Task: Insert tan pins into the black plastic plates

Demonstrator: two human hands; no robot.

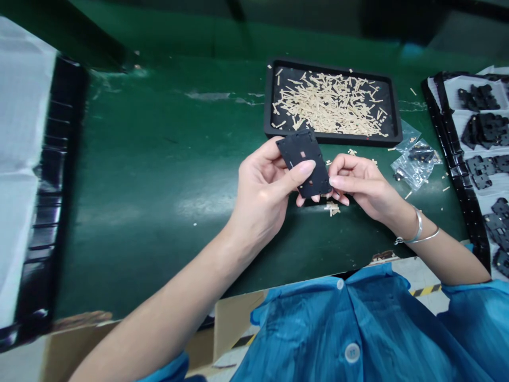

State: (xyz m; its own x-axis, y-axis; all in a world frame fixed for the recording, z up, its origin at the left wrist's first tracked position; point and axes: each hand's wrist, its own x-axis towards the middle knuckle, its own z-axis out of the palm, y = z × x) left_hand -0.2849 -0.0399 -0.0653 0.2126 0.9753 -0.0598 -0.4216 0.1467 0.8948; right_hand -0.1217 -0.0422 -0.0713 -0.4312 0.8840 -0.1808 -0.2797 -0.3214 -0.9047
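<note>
My left hand (pixel 264 185) holds a flat black plastic plate (pixel 305 154) with small cutouts, its thumb pressed across the face and the fingers behind. At the plate's lower right corner is my right hand (pixel 360 183), thumb and forefinger closed together against the edge. Whether a small piece sits in that pinch is hidden. Just beyond the hands lies a shallow black tray (pixel 334 139) with a heap of small cream-coloured strips (pixel 334 106). A few loose strips (pixel 332 208) lie on the table below the plate.
Clear plastic bags (pixel 417 162) with small dark parts lie right of the tray. Further right, a black-edged white tray (pixel 461 159) holds several black plastic parts (pixel 483 130). At the left stands another black-edged white tray (pixel 51 175). The green table (pixel 159 159) has a worn front edge.
</note>
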